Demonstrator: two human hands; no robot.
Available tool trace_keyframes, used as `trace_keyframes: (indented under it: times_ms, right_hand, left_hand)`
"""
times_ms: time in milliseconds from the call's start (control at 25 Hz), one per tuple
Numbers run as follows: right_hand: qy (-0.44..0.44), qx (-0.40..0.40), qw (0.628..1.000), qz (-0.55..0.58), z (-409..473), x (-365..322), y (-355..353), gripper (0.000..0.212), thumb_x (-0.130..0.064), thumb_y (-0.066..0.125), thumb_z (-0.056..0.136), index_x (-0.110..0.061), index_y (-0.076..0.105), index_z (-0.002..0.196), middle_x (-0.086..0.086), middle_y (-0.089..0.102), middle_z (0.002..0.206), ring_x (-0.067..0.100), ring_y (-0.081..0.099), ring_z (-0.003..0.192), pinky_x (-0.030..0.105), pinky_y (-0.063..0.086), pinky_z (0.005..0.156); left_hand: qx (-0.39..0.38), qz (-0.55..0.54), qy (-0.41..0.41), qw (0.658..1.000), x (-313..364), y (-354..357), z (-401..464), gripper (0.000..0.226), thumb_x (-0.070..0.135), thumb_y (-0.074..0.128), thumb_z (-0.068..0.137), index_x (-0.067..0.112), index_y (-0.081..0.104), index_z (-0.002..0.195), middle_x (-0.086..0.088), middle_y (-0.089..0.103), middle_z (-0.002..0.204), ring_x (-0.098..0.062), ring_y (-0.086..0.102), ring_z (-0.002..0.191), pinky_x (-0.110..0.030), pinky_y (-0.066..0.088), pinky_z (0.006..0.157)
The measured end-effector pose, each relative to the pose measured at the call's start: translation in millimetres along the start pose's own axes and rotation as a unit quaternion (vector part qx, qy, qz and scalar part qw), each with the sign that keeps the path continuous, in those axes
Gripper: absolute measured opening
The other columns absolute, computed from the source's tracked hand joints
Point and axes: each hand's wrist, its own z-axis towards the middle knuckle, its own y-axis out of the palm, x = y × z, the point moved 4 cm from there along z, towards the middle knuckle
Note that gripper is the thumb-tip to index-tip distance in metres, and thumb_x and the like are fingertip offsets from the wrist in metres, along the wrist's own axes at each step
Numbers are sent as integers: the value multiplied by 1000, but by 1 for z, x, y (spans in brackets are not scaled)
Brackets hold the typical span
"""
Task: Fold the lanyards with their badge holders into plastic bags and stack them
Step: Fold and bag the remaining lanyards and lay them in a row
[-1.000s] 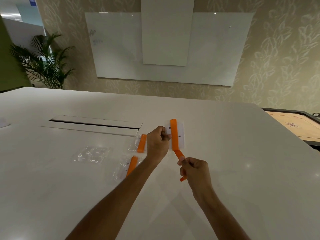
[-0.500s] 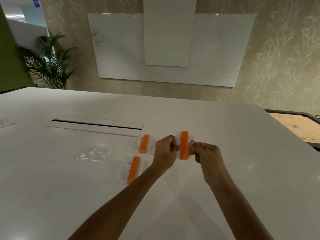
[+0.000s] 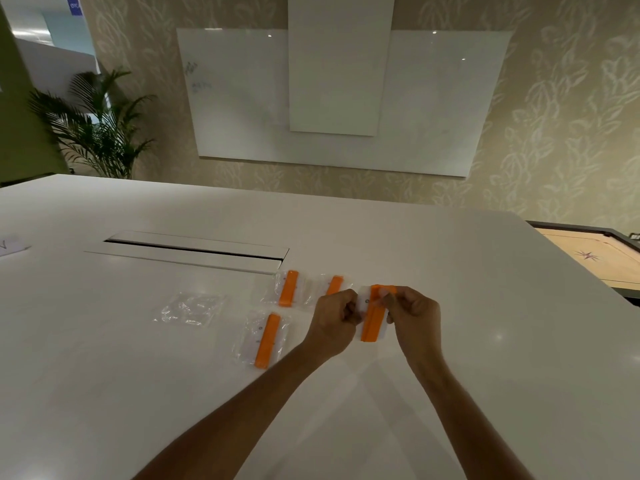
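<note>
Both hands, left hand (image 3: 334, 318) and right hand (image 3: 414, 315), pinch the badge holder (image 3: 367, 308); the orange lanyard (image 3: 374, 317) should be kept flat for bagging.

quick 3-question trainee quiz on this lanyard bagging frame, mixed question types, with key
1. True or false: the left hand and the right hand both hold the badge holder with the orange lanyard folded against it.
2. How many bagged lanyards lie on the table? A) one B) three C) five
3. Fill in: the empty plastic bags lie to the ____ of the bagged lanyards, as the person sees them.

Key:
1. True.
2. B: far-left bagged lanyard, near bagged lanyard, and the bagged lanyard behind the left hand.
3. Left.
</note>
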Motion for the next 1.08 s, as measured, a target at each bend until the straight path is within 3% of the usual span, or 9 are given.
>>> trace_keyframes:
  times_ms: [120, 200, 360, 480, 640, 760, 960, 1080]
  right_hand:
    - [-79, -12, 994, -81, -1, 5, 0, 19, -11, 72, 81, -29, 70, 84, -14, 72, 78, 5, 61, 62, 17, 47, 60]
    - [-168, -16, 971, -170, -1, 7, 3, 22, -9, 73, 79, -25, 71, 94, -11, 68, 93, 7, 59, 63, 20, 46, 57]
    - [-302, -21, 904, -304, 0, 7, 5, 31, -12, 74, 78, -18, 68, 108, -4, 61, 113, 6, 58, 59, 14, 45, 52]
    - [-332, -21, 877, -347, 0, 14, 9, 39, -14, 76, 78, -17, 65, 115, -3, 57, 120, 12, 60, 58, 20, 50, 51]
    - [-337, -18, 868, -364, 1, 15, 13, 41, -14, 75, 78, -15, 64, 118, -4, 56, 129, 14, 63, 64, 24, 52, 53]
    - [-325, -18, 876, -357, 4, 14, 14, 39, -14, 75, 77, -13, 67, 116, 0, 66, 120, 15, 67, 68, 15, 45, 61]
    - [-300, -38, 893, -332, 10, 13, 13, 26, -16, 66, 79, -15, 71, 105, -3, 74, 95, 10, 63, 62, 6, 37, 62]
    - [-287, -48, 901, -321, 14, 14, 13, 20, -17, 65, 80, -17, 72, 99, -5, 73, 83, 7, 56, 59, 10, 38, 60]
  left_hand:
    - [4, -3, -14, 1000, -4, -4, -1, 23, 4, 69, 80, 11, 50, 70, -1, 51, 66, -5, 45, 57, -24, 50, 66]
    - [-1, 13, -32, 999, -6, -7, 1, 25, 5, 68, 82, 14, 48, 70, 1, 50, 67, -6, 45, 60, -26, 49, 69]
    - [-5, 24, -60, 998, -8, -13, 2, 18, 10, 65, 85, 14, 51, 76, -1, 55, 75, -15, 51, 71, -6, 39, 67]
    - [-1, 31, -72, 997, -9, -16, 4, 14, 15, 63, 87, 12, 51, 81, -2, 55, 82, -16, 51, 77, 4, 28, 63]
    - [-3, 42, -47, 998, -10, -18, 4, 14, 12, 64, 86, 11, 52, 79, -2, 55, 78, -16, 50, 72, 0, 33, 64]
    - [-16, 40, -7, 999, -11, -15, 2, 10, 9, 66, 84, 5, 58, 78, -5, 57, 73, -17, 52, 68, -17, 43, 65]
    - [-14, 44, 8, 999, -16, -17, 1, 13, 13, 64, 86, 3, 60, 80, -15, 66, 81, -17, 54, 70, -8, 38, 67]
    - [-34, 38, 14, 999, -16, -20, 3, 11, 16, 64, 87, 6, 62, 82, -14, 67, 84, -16, 55, 73, -21, 45, 76]
